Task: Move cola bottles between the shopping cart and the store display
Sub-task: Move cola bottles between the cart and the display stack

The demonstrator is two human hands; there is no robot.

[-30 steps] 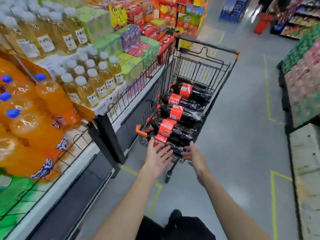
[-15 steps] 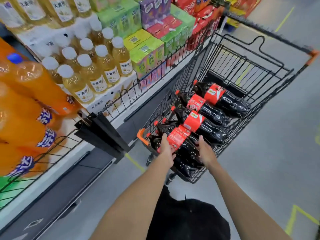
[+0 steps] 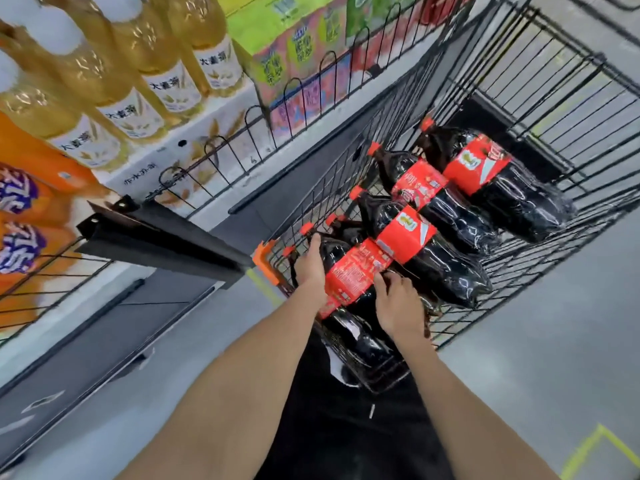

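Both hands are down in the near end of the shopping cart (image 3: 540, 109), just below the middle of the frame. The left hand (image 3: 311, 268) curls over the shoulder of the nearest cola bottle (image 3: 349, 282), near its neck, fingers wrapped round the far side. The right hand (image 3: 398, 303) clamps the same bottle from the right, fingertips bent onto the edge of its red label. That bottle lies on its side, cap toward the cart's left wall, pressed close against the next bottle (image 3: 426, 254). Two more bottles (image 3: 460, 206) (image 3: 512, 192) lie in a row beyond, toward the right of centre. Tight quarters on the left: the cart's orange corner (image 3: 265, 261) sits just beside the display shelf (image 3: 221, 199). Bare wire basket opens at upper right, grey floor (image 3: 554, 323) at right.
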